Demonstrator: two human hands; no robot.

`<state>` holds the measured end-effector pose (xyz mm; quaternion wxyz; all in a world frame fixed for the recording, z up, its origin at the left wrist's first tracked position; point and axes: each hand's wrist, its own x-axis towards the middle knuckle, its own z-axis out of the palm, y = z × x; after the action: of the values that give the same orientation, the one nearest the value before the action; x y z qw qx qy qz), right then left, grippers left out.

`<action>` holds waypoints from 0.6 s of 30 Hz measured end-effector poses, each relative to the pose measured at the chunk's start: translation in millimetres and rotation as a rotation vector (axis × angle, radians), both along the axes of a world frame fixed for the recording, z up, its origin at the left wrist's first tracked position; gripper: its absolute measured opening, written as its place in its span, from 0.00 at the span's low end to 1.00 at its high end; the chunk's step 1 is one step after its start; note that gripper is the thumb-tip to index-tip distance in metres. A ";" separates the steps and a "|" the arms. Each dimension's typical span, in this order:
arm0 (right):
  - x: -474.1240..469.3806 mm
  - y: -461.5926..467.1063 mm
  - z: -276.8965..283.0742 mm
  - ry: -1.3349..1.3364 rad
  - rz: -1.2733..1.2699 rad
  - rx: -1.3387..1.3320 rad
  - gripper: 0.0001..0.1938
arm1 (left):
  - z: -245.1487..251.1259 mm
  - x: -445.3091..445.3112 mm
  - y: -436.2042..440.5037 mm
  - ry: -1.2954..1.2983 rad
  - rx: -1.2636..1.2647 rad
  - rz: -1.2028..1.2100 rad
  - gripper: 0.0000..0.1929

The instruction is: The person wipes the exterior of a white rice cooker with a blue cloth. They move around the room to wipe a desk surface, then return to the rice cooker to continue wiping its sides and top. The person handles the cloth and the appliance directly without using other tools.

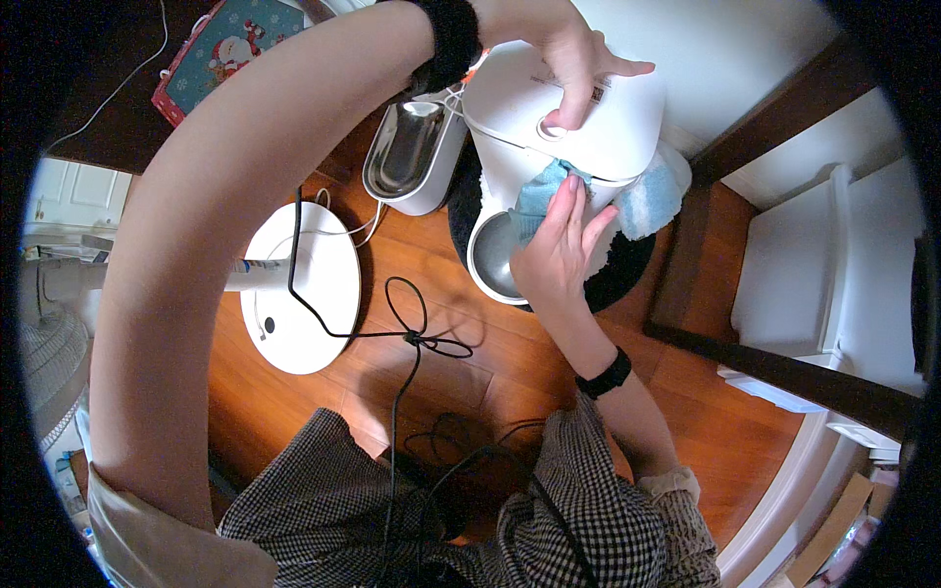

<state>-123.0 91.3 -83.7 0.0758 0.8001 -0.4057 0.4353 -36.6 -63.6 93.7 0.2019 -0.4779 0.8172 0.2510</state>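
A white pet feeder (500,165) with a smooth lid (507,81) stands on a round black mat (632,272). On top of the lid is my left hand (577,62), its thumb at the round button and the other fingers spread. My right hand (559,253) presses a light blue cloth (540,187) to the feeder's front, just under the lid's edge. Below the cloth a round metal bowl (492,253) juts out from the feeder, partly hidden by that hand. More blue and white cloth (650,195) hangs or lies at the feeder's right side.
Left of the feeder stands a pet water fountain (404,151) with a metal tray. A fan's round white base (316,323) rests on the wooden floor (456,382). A black cable (397,397), tied in loops, crosses before me. Dark wooden furniture legs (779,367) frame the right.
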 end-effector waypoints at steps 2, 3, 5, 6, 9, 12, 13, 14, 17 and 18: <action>-5.3 0.3 -9.0 0.060 -0.022 0.061 0.37 | -9.1 0.9 -3.3 0.042 -0.025 -0.027 0.66; -9.5 -0.7 -14.7 0.043 -0.024 0.033 0.37 | -11.7 1.3 -5.5 0.064 -0.014 -0.041 0.66; -22.7 -4.8 -27.3 0.092 -0.024 0.072 0.38 | -15.2 0.6 -8.1 0.086 -0.011 -0.060 0.66; -30.9 -8.6 -33.3 0.114 -0.021 0.070 0.40 | -16.0 1.5 -8.0 0.077 -0.016 -0.054 0.66; -54.8 -20.1 -45.7 0.019 -0.097 0.121 0.43 | -14.7 2.5 -5.8 0.036 -0.050 -0.033 0.67; -75.0 -28.3 -45.2 -0.173 -0.141 0.364 0.47 | -10.6 3.6 -3.3 0.004 -0.074 -0.016 0.67; -76.7 -29.1 -43.1 -0.267 -0.039 0.394 0.47 | -9.0 3.7 -3.4 0.011 -0.072 -0.012 0.67; -76.9 -27.2 -40.1 -0.379 0.042 0.398 0.47 | -7.2 4.6 -3.9 0.045 -0.038 -0.032 0.67; -71.2 -17.9 -27.9 -0.642 0.142 0.389 0.42 | -2.9 7.1 -8.6 0.138 0.065 -0.089 0.68; -70.1 -13.7 -23.0 -0.680 0.147 0.398 0.40 | -3.4 7.6 -9.4 0.166 0.055 -0.077 0.70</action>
<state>-193.1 77.6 -106.7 -0.2505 0.6363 -0.4255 0.5927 -29.1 -72.9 90.3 0.1561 -0.4177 0.8418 0.3042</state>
